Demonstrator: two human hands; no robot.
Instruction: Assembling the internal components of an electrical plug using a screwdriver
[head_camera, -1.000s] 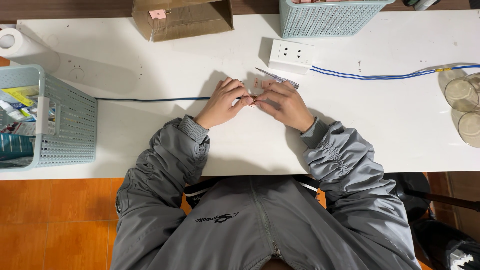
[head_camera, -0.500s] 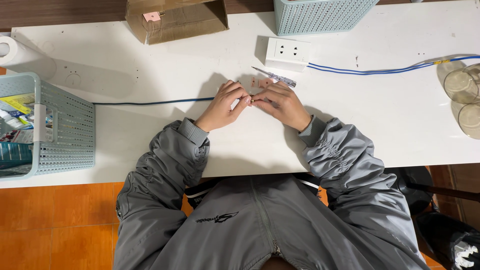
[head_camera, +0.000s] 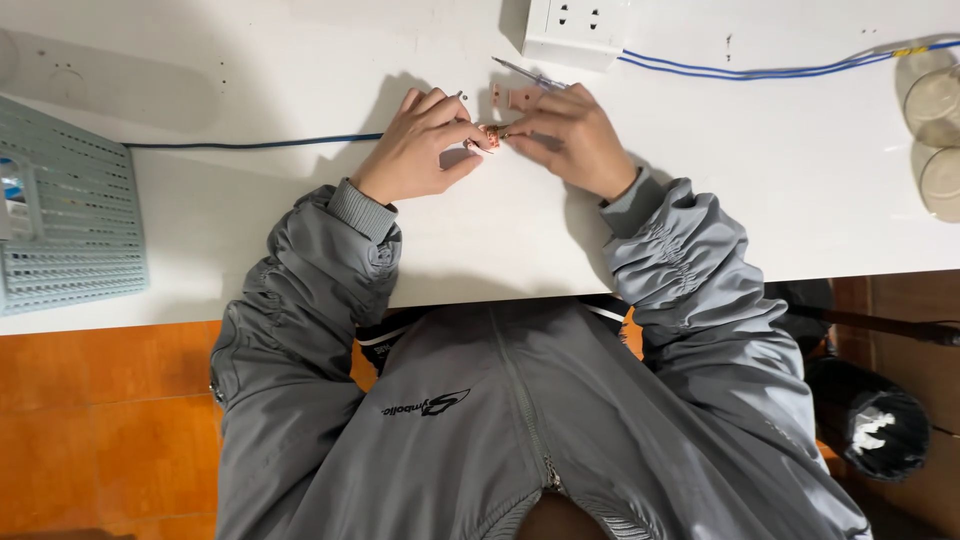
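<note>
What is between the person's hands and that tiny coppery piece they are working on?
Nothing visible. The left hand and right hand meet at the small coppery piece, and the fingers of both pinch it directly, just above the white table. The white socket box and blue wire lie off to the sides.

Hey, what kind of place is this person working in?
Probably a small electrical assembly bench: a white table with a white socket box, blue wires, a perforated basket, and both hands pinching a tiny part.
</note>
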